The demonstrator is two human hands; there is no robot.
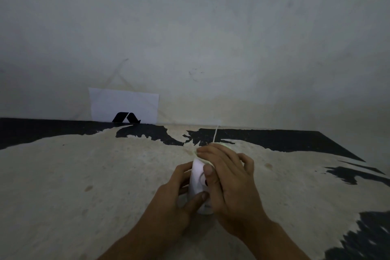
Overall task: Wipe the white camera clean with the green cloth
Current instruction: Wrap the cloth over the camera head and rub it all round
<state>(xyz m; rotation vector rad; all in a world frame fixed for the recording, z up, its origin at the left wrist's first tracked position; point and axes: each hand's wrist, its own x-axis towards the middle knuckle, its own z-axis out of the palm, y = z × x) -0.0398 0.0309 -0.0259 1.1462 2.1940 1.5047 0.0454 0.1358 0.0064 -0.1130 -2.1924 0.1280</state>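
Observation:
The white camera (196,181) stands upright on the worn table, between both hands. My left hand (173,198) grips its left side, the thumb lying across its lower front. My right hand (228,181) covers the right side and top, the thumb pressed near the dark lens. Under the right fingers only a pale greenish edge of the cloth (228,145) shows; the rest is hidden by the hand. A thin white cable (215,133) runs from the camera's top toward the wall.
The table top (84,175) is beige with black patches along the back and right edges. A white paper with a black logo (124,105) leans against the grey wall at the back left. The scene is dim.

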